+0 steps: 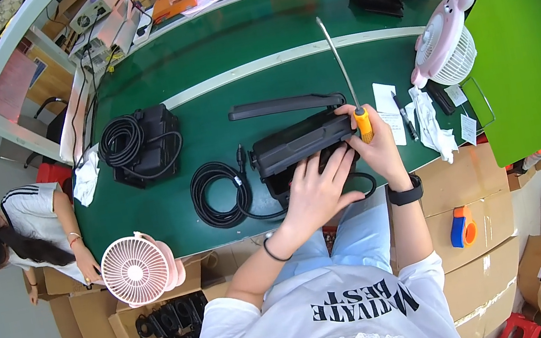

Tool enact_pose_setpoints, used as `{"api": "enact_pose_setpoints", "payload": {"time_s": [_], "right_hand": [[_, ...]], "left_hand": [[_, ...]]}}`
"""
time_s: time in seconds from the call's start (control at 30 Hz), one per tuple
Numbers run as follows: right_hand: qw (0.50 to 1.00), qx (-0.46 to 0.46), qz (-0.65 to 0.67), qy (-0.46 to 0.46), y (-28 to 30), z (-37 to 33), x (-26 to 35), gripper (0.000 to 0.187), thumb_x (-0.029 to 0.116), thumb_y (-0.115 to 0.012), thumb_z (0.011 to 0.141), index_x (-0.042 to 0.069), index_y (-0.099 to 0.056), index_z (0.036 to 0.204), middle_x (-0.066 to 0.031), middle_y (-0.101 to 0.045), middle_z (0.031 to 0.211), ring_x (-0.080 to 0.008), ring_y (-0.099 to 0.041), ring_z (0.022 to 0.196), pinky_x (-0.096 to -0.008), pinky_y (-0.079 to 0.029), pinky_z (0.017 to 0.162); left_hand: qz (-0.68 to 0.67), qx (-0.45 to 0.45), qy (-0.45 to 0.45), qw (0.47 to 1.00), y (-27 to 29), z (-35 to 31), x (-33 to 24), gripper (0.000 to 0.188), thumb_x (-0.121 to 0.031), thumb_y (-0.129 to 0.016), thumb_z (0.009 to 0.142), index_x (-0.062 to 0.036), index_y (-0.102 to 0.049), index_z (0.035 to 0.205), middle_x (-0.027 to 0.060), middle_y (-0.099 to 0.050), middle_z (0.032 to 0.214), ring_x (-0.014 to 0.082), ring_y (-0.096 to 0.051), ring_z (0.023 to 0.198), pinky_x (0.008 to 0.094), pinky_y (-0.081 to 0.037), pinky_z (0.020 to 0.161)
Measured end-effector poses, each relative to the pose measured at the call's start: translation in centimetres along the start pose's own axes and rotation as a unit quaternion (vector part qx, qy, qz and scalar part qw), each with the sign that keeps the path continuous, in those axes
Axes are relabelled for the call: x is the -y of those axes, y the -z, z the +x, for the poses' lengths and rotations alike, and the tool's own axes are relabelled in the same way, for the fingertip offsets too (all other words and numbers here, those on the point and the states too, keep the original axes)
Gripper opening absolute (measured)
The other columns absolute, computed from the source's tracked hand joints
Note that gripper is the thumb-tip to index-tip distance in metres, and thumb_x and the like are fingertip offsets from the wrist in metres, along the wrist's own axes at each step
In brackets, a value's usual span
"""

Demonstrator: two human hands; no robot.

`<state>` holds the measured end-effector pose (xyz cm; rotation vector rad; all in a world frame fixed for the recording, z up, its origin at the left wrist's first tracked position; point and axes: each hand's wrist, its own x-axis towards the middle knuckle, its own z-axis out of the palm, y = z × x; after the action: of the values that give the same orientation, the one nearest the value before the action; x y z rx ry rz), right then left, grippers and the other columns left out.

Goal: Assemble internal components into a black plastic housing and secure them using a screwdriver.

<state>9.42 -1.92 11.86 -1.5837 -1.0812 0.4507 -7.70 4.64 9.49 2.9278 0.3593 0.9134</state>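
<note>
In front of me on the green table lies a black plastic case (302, 142) with a long handle-like bar (284, 105) along its far side. My left hand (317, 186) rests on the case's near side, fingers stretched out and apart. A screwdriver with a yellow handle (364, 127) is held in my right hand (380, 153), its long metal shaft pointing up and away from me. The fingers of that hand also touch the case's right end. A coiled black cable (221, 196) lies left of the case and runs to it; part of the case is hidden under my hands.
A second black case with coiled cable (143, 144) sits on the green table (213, 92) to the left. Pink fans (135, 269) stand near left and far right (443, 37). White cloth (430, 123), papers and a pen lie rightward. Another person (35, 228) is at left; cardboard boxes flank me.
</note>
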Motion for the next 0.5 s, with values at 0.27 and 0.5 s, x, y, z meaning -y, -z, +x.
{"api": "enact_pose_setpoints", "payload": {"time_s": [0.27, 0.5], "right_hand": [[0.995, -0.065, 0.045, 0.059, -0.7, -0.7, -0.9, 0.029, -0.011, -0.063, 0.076, 0.002, -0.053, 0.1, -0.0043, -0.067, 0.106, -0.0147, -0.053, 0.084, -0.0269, -0.046, 0.082], [0.985, -0.085, -0.148, 0.002, -0.7, -1.3, 2.1, 0.036, -0.003, -0.07, 0.079, 0.008, -0.063, 0.113, -0.0096, -0.069, 0.091, -0.0354, -0.068, 0.078, -0.0362, -0.053, 0.069]], "left_hand": [[0.003, -0.191, -0.018, 0.981, 1.1, -5.9, 3.9, 0.031, -0.016, -0.08, 0.077, -0.0147, -0.076, 0.108, -0.0004, -0.073, 0.117, 0.0298, -0.066, 0.109, 0.0428, -0.049, 0.094], [-0.044, -0.086, 0.032, 0.995, 1.2, -5.7, 5.1, 0.048, -0.019, -0.083, 0.076, -0.0087, -0.068, 0.121, 0.0086, -0.067, 0.127, 0.0316, -0.063, 0.118, 0.0447, -0.047, 0.099]]}}
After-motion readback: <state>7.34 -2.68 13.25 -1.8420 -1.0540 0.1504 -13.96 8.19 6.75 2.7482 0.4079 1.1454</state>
